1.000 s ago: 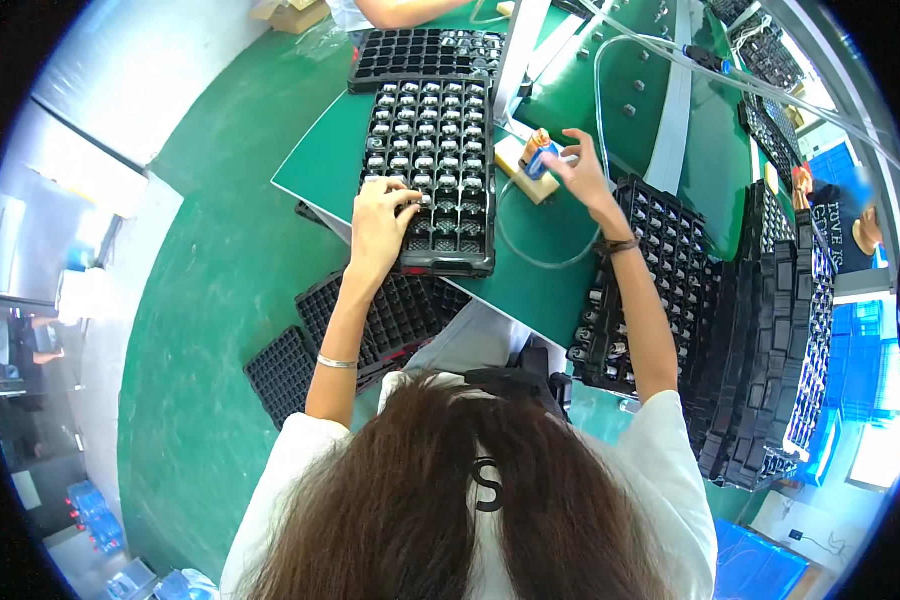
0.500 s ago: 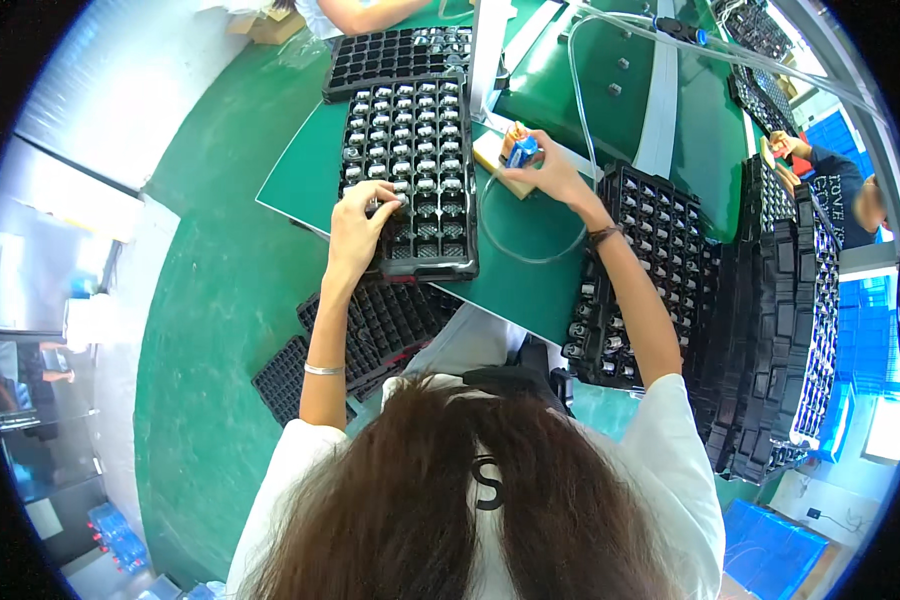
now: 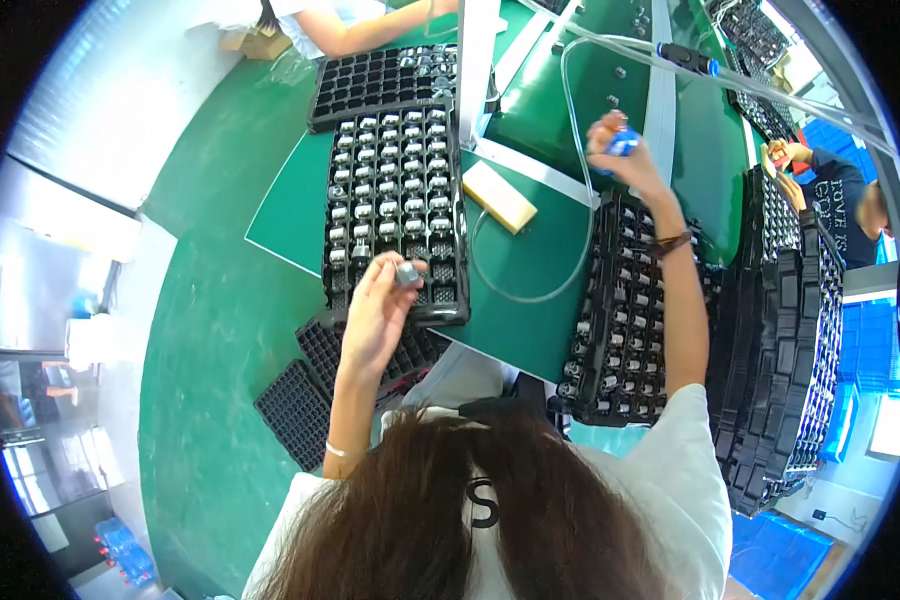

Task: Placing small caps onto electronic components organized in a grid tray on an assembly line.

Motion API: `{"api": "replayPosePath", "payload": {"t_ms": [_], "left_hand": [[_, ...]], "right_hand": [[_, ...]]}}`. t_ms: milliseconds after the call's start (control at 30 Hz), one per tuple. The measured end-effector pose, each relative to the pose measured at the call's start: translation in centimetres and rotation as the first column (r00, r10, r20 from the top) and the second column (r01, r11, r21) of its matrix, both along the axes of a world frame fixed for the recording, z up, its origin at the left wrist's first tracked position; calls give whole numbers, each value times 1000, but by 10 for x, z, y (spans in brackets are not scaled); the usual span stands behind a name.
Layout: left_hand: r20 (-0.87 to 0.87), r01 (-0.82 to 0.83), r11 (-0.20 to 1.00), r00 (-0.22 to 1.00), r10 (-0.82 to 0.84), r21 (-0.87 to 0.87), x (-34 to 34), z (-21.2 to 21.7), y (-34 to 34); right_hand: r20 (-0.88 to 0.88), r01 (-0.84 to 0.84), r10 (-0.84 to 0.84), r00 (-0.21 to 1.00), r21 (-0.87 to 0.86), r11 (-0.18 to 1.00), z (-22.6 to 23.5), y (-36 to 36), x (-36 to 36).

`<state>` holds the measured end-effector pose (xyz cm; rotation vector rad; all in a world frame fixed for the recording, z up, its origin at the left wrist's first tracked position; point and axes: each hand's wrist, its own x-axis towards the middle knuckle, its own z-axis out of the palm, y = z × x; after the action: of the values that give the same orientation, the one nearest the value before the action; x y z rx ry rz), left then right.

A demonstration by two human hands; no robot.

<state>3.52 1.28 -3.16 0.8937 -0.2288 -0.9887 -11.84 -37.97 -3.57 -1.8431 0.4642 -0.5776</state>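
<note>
Closest to me, at the foot of my view, are long brown hair (image 3: 390, 510) and white short sleeves (image 3: 665, 445). Below the table's edge on the left I see black gridded plastic trays (image 3: 295, 415). The left hand (image 3: 378, 300) pinches a small grey metal part (image 3: 407, 272) between thumb and fingers, over the near end of a long black plastic tray (image 3: 438, 316), whose pockets mostly hold silvery metal parts. To the right lies another filled black plastic tray (image 3: 597, 300), beneath the right forearm, with a tall stack of black trays (image 3: 775, 350) beyond it. A clear looped tube (image 3: 526, 300) and a pale yellow rectangular block (image 3: 500, 198) rest on the green tabletop (image 3: 285, 220). Farther out, the right hand (image 3: 638, 172) is curled around a blue object (image 3: 622, 143), too blurred for me to identify. Farthest, past a black pocketed tray (image 3: 342, 95), I see a co-worker's bare arm (image 3: 390, 28).
</note>
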Motion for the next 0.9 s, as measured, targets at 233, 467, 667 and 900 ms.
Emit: {"api": "replayPosePath", "payload": {"t_ms": [233,467,667,900], "left_hand": [[-88,108,994,990,-110,-30,-24,-2,-12],[-129,157,987,979,-159,-25,-39,10,-28],[-6,197,979,980,-198,-60,-51,18,-48],[120,195,978,975,-185,-78,-64,37,-53]], "right_hand": [[-257,589,-698,669,-391,708,-42,-104,13],[3,613,-724,689,-535,581,-88,-139,29],[0,740,-743,670,-78,668,-22,-95,4],[126,155,-220,967,392,907,63,141,-26]]}}
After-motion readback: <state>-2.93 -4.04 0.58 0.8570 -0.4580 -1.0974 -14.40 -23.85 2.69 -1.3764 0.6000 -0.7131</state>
